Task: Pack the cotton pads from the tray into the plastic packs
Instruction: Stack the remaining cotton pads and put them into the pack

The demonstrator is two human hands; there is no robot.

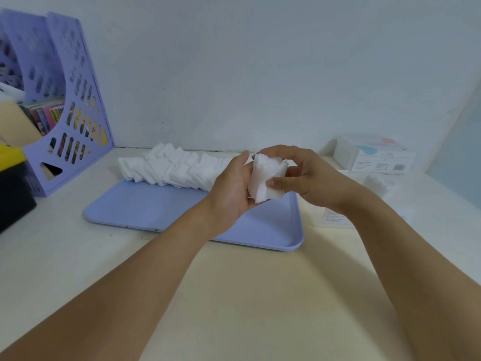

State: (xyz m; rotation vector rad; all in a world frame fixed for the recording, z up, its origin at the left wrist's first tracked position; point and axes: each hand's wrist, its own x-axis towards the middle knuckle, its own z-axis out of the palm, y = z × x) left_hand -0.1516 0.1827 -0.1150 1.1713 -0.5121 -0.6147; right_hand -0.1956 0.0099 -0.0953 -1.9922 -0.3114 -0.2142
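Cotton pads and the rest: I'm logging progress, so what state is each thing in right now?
Stack of cotton pads: held above the tray by both hands.
Left hand: cradling the stack.
Right hand: gripping the stack.
Tray: near half bare.
Loose pads: heaped along tray's far edge.
Plastic pack: filled, lying at right.

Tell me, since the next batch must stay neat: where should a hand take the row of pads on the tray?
Probably pinch a batch of the leaning pad row across its flat faces from above, at its exposed left end, since the pads overlap like fallen dominoes on the tray.
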